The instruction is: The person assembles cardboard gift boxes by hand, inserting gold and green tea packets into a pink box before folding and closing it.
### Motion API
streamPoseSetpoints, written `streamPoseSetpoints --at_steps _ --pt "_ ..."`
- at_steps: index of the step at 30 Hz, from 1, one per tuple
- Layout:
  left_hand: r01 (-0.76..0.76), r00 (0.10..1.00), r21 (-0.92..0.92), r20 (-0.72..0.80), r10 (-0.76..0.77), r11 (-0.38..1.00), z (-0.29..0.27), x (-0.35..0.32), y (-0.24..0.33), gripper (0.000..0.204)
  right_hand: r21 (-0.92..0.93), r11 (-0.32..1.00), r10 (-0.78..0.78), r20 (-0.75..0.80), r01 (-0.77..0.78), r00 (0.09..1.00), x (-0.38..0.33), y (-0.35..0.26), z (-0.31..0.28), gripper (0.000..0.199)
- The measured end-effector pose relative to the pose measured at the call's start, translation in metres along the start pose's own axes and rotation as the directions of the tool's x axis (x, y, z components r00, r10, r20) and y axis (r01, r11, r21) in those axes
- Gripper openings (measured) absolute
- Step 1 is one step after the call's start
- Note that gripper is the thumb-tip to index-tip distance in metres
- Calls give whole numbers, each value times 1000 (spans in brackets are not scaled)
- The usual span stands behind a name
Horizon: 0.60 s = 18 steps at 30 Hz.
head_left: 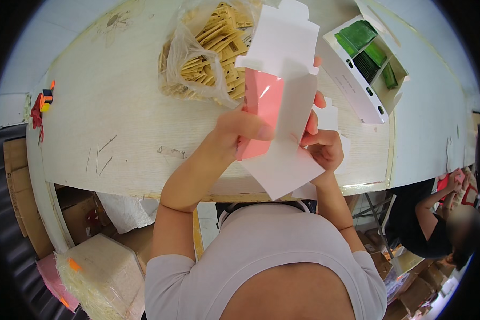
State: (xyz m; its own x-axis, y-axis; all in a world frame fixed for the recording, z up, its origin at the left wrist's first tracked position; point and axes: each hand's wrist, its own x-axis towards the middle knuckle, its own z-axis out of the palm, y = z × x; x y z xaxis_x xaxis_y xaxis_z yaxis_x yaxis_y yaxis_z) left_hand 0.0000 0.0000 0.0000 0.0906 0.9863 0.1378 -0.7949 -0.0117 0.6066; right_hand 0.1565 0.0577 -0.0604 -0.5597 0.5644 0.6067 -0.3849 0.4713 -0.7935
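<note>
Above the table's near edge I hold a folding carton (296,114), white inside with a glossy pink outer panel, partly folded, its end flaps sticking out at top and bottom. My left hand (248,125) grips it, the thumb pressed across the pink panel; fingertips show at the carton's right edge. At its lower right, my right hand (326,149) has curled fingers against the edge by the bottom flap. More flat white card pieces (330,114) lie on the table behind and under my right hand, partly hidden.
A clear plastic bag (189,58) full of small tan sachets stands behind the carton. Back right is a white divided box (352,88) with green packets (360,36). A tape roll (46,98) sits at the far left edge. Another person (432,218) works at right.
</note>
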Motion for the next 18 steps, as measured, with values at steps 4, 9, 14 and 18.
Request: streamPoseSetpoints --at_steps 4,9,14,18 --pt "29 998 -6 -62 -29 1000 6 0 0 100 -29 996 -85 -21 84 996 9 -8 5 19" --pt "-37 996 -23 77 38 999 -11 0 -11 73 -50 999 -22 -62 18 998 16 -17 3 10" --pt "-4 997 -120 74 13 993 -16 2 -21 64 -56 997 33 -206 -45 978 17 -15 10 17" --pt "-37 997 -98 59 43 995 -19 2 -22 59 54 990 142 -253 -133 957 16 -17 14 15"
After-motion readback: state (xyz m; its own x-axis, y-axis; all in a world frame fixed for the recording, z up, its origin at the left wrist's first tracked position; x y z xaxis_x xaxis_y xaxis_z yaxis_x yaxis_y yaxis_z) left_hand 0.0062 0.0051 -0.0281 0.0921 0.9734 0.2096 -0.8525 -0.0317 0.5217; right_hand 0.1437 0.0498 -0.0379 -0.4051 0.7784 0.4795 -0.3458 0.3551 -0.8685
